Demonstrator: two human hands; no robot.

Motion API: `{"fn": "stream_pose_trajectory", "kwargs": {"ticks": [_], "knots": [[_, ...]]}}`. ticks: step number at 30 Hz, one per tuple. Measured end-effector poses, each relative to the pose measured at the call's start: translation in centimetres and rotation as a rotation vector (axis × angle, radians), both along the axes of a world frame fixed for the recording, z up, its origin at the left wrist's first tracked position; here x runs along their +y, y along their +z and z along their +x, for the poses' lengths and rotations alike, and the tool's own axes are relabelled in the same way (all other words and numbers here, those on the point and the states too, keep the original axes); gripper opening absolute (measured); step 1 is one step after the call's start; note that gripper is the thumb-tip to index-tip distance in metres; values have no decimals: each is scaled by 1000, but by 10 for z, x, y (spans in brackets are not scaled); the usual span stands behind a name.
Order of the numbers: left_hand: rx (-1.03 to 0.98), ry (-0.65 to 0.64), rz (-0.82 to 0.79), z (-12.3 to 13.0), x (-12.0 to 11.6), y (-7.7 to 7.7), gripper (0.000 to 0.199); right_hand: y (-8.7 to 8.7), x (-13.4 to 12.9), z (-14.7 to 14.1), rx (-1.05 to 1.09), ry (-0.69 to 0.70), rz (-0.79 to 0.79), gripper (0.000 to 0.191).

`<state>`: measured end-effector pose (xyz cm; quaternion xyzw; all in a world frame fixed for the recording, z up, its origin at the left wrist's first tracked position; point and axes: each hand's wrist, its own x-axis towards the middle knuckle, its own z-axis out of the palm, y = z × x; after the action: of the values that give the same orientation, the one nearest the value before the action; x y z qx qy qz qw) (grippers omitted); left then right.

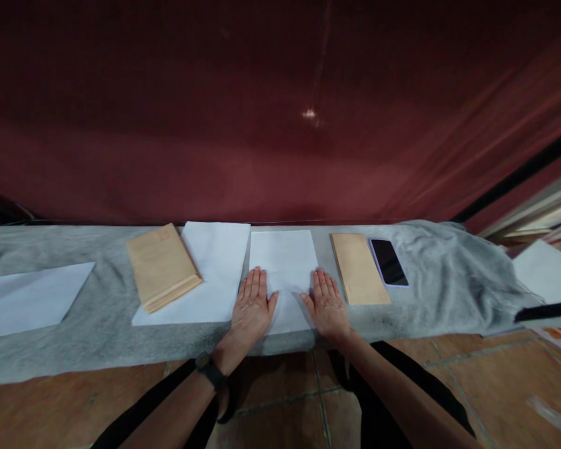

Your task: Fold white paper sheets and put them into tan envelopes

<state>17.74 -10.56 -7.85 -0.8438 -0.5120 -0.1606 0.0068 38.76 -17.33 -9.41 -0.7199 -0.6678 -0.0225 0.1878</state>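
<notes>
A white sheet of paper (pixel 283 255) lies flat on the grey cloth-covered bench, between my hands. My left hand (pixel 252 305) rests palm down across its left edge, fingers stretched out, and also touches the larger white paper (pixel 219 255) beside it. My right hand (pixel 327 305) lies palm down over the sheet's right edge, its fingers extended. Neither hand grips anything. A stack of brown envelopes (pixel 161 265) sits tilted on the larger white paper. To the right of my right hand is another brown envelope stack (pixel 361 269), lying lengthwise.
A phone (pixel 389 262) with a dark screen lies right of the right envelope stack. Another white paper (pixel 32 298) is at the far left of the grey cloth (pixel 107 299). A dark red fabric wall (pixel 262 156) rises behind the bench. Tiled floor (pixel 285 405) shows in front.
</notes>
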Motion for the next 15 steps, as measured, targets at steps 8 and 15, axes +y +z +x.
{"fn": "stream_pose_trajectory", "kwargs": {"ticks": [8, 15], "knots": [[10, -113, 2, 16, -16, 7, 60, 18, 0, -10, 67, 125, -1, 65], [28, -199, -2, 28, -27, -5, 62, 19, 7, -23, 79, 256, -49, 60]]}}
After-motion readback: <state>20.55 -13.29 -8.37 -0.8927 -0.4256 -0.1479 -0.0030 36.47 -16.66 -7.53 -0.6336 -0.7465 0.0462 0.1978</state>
